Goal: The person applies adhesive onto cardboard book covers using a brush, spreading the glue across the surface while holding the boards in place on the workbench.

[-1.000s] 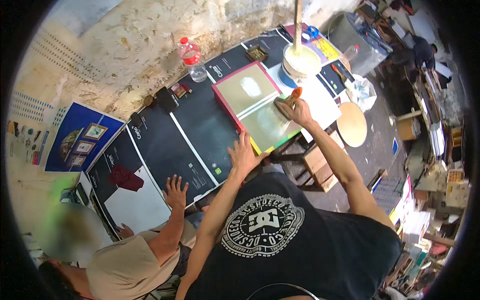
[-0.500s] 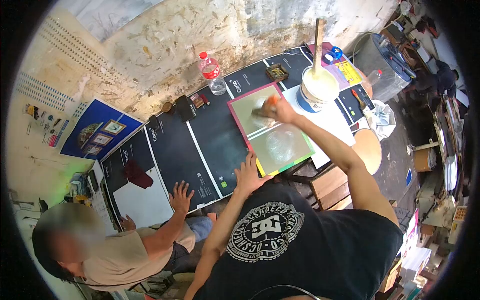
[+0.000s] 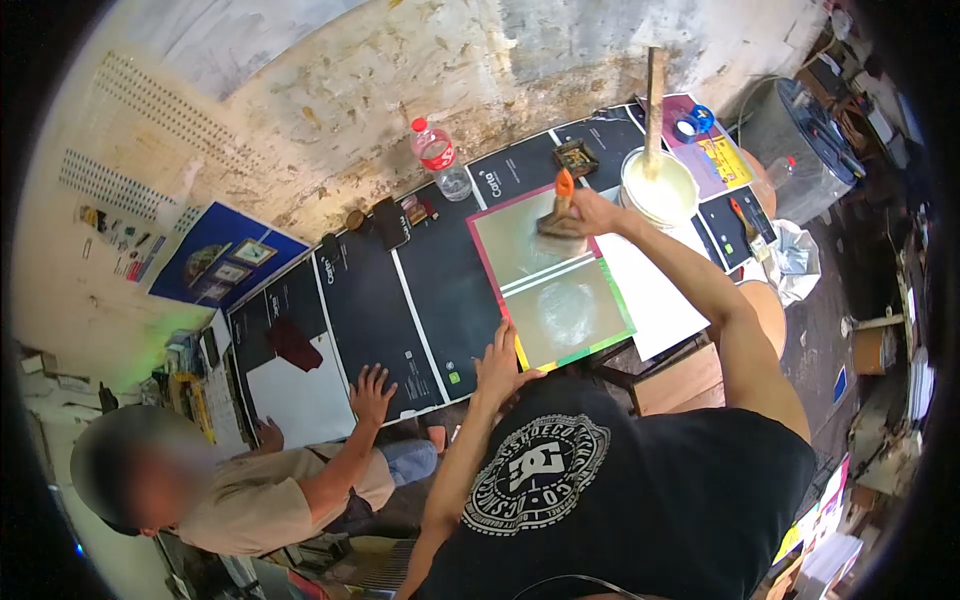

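My right hand [image 3: 596, 212] is closed round a wide paintbrush [image 3: 560, 220] with an orange handle. Its bristles rest on the far half of a greenish panel [image 3: 610, 290] edged with coloured tape. Two white strips cross this panel, and a milky wet patch [image 3: 566, 312] covers part of its near half. At the panel's near left corner lies my left hand [image 3: 500, 368], fingers stretched out along the edge, thumb apart. To the right of the brush stands a bucket [image 3: 660, 196] of cream-coloured liquid with a wooden stick [image 3: 655, 110] upright in it.
A black-covered table [image 3: 440, 290] carries a plastic bottle [image 3: 440, 160], a small tray [image 3: 575, 158], a dark cloth [image 3: 292, 345] and a white sheet [image 3: 650, 290]. Another brush [image 3: 745, 220] lies at the right. A co-worker [image 3: 270, 490] sits at the left, one hand [image 3: 372, 393] on the table.
The brush has moved from a blurred, tilted pose to a more upright one on the panel's far half. The whole view has shifted slightly. My left hand stays at the corner.
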{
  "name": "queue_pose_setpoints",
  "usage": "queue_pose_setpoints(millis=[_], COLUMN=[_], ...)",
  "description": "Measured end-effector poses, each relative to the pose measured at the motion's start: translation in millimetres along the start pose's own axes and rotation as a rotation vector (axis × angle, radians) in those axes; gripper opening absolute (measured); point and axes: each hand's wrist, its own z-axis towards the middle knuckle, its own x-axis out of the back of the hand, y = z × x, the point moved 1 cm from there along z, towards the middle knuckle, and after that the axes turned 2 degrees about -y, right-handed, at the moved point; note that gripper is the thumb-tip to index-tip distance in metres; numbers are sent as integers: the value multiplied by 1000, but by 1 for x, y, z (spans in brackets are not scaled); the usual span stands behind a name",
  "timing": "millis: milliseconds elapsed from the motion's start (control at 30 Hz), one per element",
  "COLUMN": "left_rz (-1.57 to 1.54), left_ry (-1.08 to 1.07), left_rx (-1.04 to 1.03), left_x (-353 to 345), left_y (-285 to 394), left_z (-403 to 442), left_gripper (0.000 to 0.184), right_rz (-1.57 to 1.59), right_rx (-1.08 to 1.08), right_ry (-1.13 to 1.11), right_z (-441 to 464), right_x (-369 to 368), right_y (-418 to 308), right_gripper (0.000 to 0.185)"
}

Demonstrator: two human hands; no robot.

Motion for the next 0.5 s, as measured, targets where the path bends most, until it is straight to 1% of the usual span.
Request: queue_pose_setpoints(millis=[67,100,200,233,267,333,400,433,467,500], left_rz=[15,26,-2,-17,-10,3,-45,-72,-83,-94], left_ry=[-9,-11,-10,-8,3,18,-15,-27,-13,0], left_rx=[11,20,32,32,34,40,65,80,71,63], left_x=[-1,4,4,4,4,3,6,8,7,5], left_y=[3,6,9,8,8,10,13,14,12,10], left_z=[-3,-3,-2,-1,0,-3,-4,-4,-3,-2], left_gripper=[116,116,116,117,116,116,114,113,112,112], right_rz=[-142,-225,-207,81,2,-354,-398,-504,-313,-122], right_rx=[-335,-369,-136,-147,-41,-244,-191,-166,-117,-69], right_ry=[32,146,301,215,17,-237,104,140,79,13], right_z=[6,16,33,36,44,61,80,93,100,104], right_x=[14,25,33,15,3,10,19,19,13,11], right_y=[26,29,21,37,53,51,50,54,56,41], right_gripper=[33,36,35,33,35,39,43,41,39,38])
